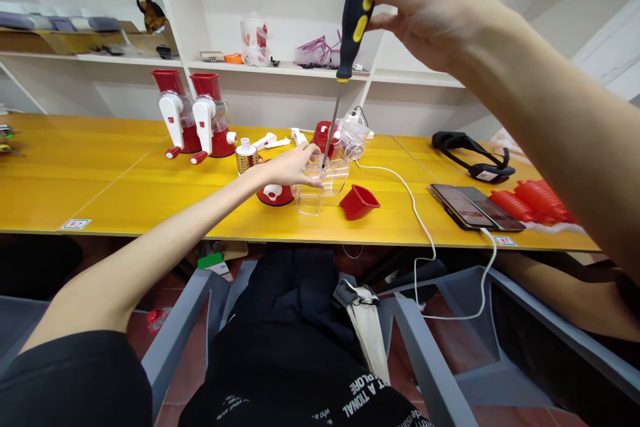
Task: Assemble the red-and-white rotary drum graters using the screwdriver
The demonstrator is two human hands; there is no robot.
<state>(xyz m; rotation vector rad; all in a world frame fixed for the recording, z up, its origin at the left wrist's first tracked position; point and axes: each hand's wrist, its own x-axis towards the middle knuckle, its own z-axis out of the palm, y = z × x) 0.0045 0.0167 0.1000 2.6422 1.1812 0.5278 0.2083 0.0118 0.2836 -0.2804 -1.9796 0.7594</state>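
Note:
My right hand (430,4) is raised above the table, its fingers closed around the black and yellow handle of a screwdriver (353,20). The screwdriver slants down, and its tip meets the clear plastic housing (336,180). My left hand (297,166) grips that housing from the left, thumb in front, and hides part of it. Just behind my left wrist sits a red base (275,195) with a white mark. A grater drum (247,157) stands to the left, beside white plastic parts (270,141). A red hopper (359,202) lies to the right of the housing.
Two assembled red-and-white rotary graters (213,117) stand at the back left. Behind the housing are another red base (325,136) and clear housing (353,137). On the right lie phones (473,206), a white cable (413,204), a black headset (473,157) and another person's arm (565,287).

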